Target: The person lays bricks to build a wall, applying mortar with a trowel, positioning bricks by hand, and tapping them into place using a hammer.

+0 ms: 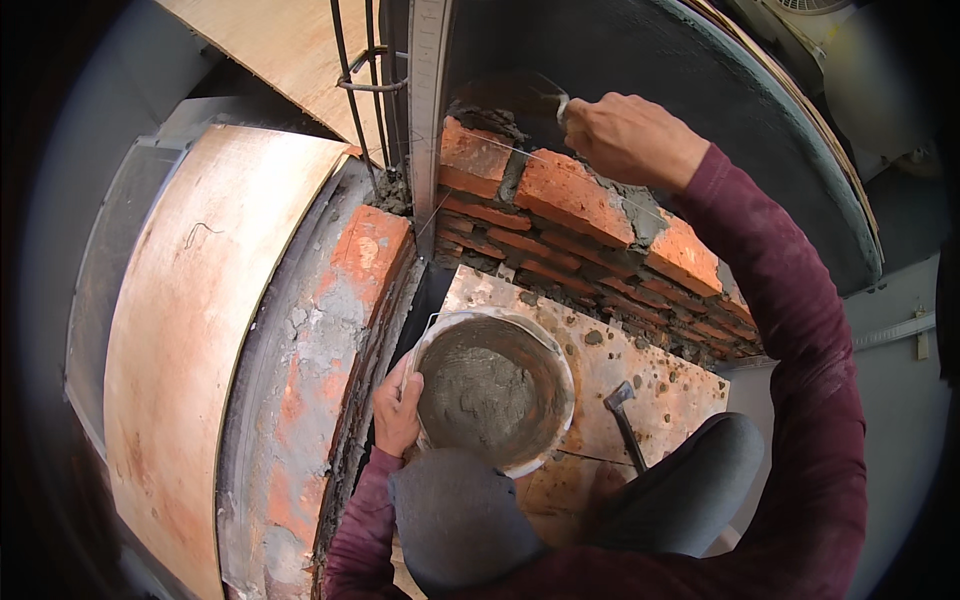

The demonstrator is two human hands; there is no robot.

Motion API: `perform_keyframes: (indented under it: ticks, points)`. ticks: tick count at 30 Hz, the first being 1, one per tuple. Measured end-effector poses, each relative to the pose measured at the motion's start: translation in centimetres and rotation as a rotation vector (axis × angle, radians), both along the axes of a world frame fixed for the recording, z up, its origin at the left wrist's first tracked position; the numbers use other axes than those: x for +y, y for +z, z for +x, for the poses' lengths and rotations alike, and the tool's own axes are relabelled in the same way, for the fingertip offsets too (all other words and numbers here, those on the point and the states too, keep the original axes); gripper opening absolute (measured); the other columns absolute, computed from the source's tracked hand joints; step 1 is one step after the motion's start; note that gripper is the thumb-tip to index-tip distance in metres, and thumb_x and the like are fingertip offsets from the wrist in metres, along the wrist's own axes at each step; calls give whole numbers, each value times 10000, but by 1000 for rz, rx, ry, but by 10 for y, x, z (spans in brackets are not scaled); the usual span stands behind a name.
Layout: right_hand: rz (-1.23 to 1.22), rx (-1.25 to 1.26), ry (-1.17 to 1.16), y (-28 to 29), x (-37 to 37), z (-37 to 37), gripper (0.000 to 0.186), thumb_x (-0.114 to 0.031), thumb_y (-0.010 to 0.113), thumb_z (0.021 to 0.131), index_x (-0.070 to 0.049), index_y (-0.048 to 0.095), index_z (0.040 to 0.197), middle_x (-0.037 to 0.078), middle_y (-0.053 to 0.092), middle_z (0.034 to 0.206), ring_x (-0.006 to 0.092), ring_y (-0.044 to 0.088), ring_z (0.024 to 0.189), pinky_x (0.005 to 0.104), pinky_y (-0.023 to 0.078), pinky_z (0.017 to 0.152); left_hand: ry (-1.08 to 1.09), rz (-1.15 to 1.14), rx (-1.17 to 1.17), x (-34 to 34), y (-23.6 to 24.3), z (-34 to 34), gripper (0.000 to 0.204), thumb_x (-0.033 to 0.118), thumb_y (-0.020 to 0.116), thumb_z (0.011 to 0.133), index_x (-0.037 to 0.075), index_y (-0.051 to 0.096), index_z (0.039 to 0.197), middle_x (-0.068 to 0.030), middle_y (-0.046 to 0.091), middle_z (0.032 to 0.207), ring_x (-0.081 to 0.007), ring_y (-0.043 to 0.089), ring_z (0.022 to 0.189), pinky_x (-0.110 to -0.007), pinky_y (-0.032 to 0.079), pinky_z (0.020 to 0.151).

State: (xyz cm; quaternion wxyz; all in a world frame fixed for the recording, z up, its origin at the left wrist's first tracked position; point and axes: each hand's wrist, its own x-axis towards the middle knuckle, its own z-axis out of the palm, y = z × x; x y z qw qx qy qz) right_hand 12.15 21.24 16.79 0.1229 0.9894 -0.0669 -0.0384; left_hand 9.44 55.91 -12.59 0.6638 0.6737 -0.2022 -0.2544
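Here, the right hand grips a trowel beside the brick wall running far-left to near-right; the left hand clasps the bucket.

The left hand holds on at the left side of the bucket, with its fingers bent. The left arm, in a dark red sleeve, reaches up from below the bucket, on its left. The right hand is past the bucket and to its right, well apart from it, fingers curled tight. The right arm makes a big bend out to the bucket's right. The left knee is just below the bucket; the right knee is to its right.
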Motion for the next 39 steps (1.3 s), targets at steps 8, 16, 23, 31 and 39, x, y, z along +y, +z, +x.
perform_keyframes:
  ticks: [8,16,23,31,39]
  points:
    - [-40,93,48,-3,-26,8,250,-202,502,941,-3,654,937,223,689,821,378,697,798,481,564,725,-1,-10,-70,-7,-9,3,454,206,517,1000,-72,521,1360,-162,628,1283,-208,581,1177,-326,432,1006]
    - [53,269,39,20,-17,54,398,-252,383,1024,61,615,941,153,640,646,276,669,542,396,551,532,51,-25,-36,-12,-6,1,449,205,521,998,-76,532,1348,-167,638,1264,-210,591,1153,-322,430,1004]
    - [-355,684,79,41,-8,27,324,-147,414,974,70,643,901,163,678,693,303,694,623,411,568,588,42,-19,-35,-7,3,0,446,202,515,996,-76,536,1343,-172,651,1240,-216,601,1137,-324,439,985]
    - [-221,-31,104,20,-46,-46,142,-166,547,906,-38,604,882,164,661,718,349,684,706,437,554,610,37,39,-116,-2,10,3,417,206,519,994,-70,571,1302,-175,667,1196,-218,617,1104,-335,453,956]
    - [-295,131,3,14,-85,-87,113,-149,581,850,-72,592,932,127,649,736,339,651,683,453,513,606,-60,-44,-137,-70,32,-3,369,199,558,985,-68,621,1232,-153,708,1082,-189,651,996,-307,481,883]
